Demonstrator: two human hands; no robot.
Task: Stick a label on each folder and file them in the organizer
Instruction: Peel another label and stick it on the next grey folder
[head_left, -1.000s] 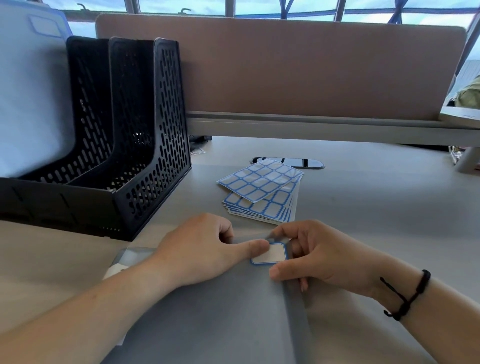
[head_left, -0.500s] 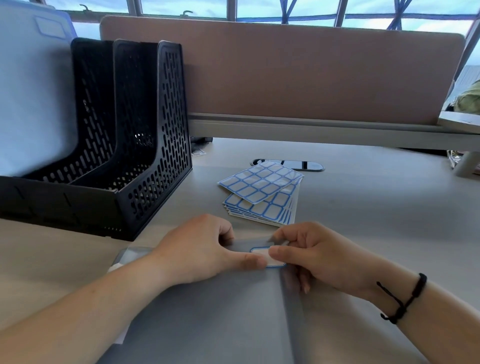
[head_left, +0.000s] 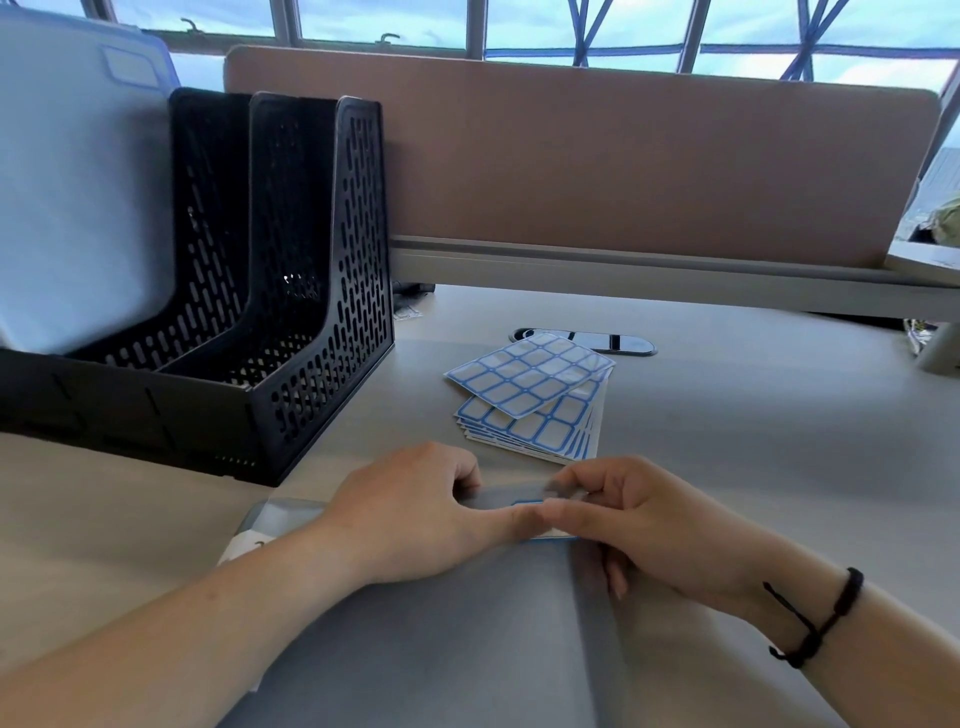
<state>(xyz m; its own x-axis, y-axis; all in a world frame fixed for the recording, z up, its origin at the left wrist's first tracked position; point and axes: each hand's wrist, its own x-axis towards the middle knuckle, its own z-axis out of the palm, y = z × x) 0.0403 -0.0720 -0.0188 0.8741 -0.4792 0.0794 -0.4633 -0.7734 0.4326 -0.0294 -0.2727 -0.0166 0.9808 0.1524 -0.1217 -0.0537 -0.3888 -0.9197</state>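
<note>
At lower centre, the left hand (head_left: 415, 514) and right hand (head_left: 644, 525) meet thumb to thumb, pressing a blue-bordered label (head_left: 527, 503), mostly hidden beneath them, onto the grey folder (head_left: 441, 649).

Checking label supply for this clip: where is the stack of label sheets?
In the head view, the stack of label sheets lies on the desk, right of the black organizer, just beyond both hands.

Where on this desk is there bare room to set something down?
Bare desk lies right of the label sheets, toward the partition. A narrower strip runs between the organizer and the sheets. It is crowded near the front, where both hands press a label onto the grey folder.
</note>
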